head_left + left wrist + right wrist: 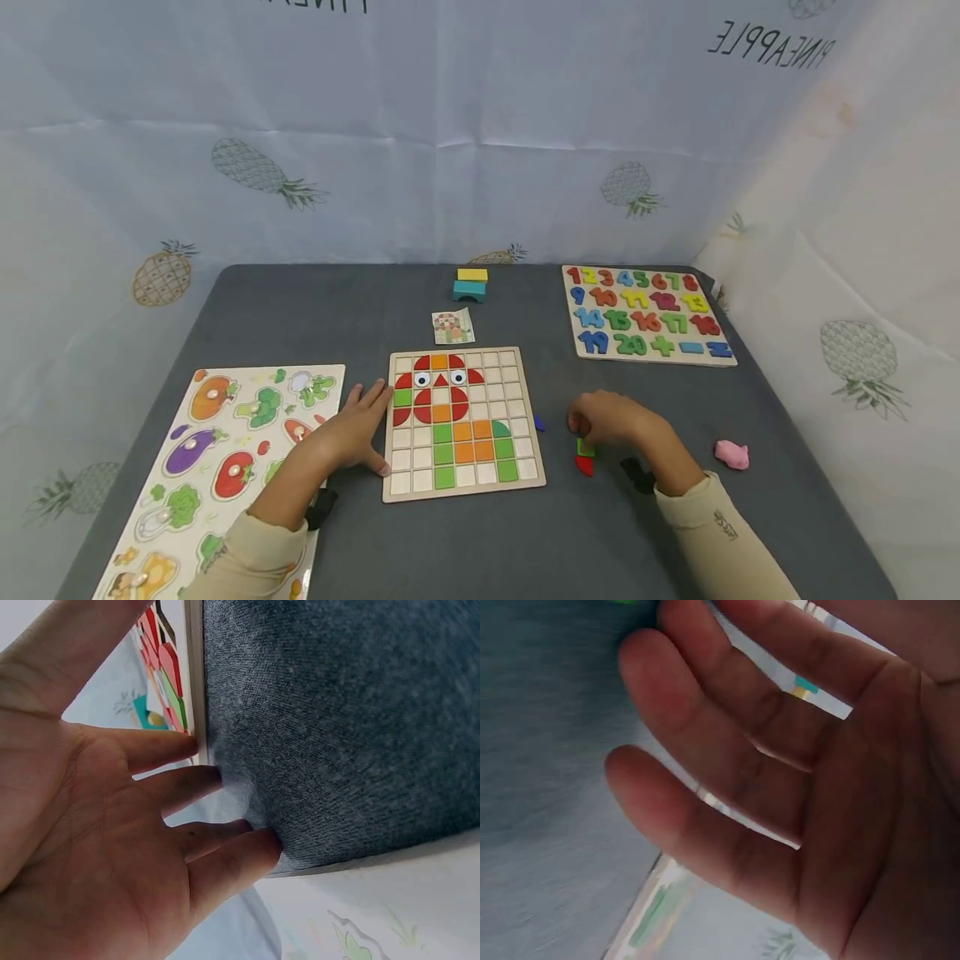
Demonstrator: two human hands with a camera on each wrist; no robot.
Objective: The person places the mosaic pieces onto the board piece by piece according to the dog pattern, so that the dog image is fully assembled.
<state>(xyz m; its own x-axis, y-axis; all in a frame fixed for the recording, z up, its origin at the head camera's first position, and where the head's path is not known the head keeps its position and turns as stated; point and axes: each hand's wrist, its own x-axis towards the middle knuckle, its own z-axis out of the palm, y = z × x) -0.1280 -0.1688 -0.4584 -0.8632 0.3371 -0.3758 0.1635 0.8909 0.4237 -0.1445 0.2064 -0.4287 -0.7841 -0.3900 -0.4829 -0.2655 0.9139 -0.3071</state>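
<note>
A square wooden mosaic board (506,375) lies mid-table, with red, orange and green tiles and two eye tiles set in its grid. My left hand (358,429) spreads its fingers along the board's left edge, thumb near the lower corner. In the left wrist view, the straight fingers of that left hand (112,832) touch the board's rim (196,675). Right of the board, my right hand (611,418) bends down over a green tile (586,450) and a red tile (584,466). Its thumb and index tips are hidden, so a pinch cannot be confirmed.
A blue tile (538,423) lies by the board's right edge. Behind the board are a picture card (453,326), a teal block (469,291) and a yellow block (472,274). A vegetable puzzle (247,408), a number puzzle (637,310) and a pink toy (731,454) flank it.
</note>
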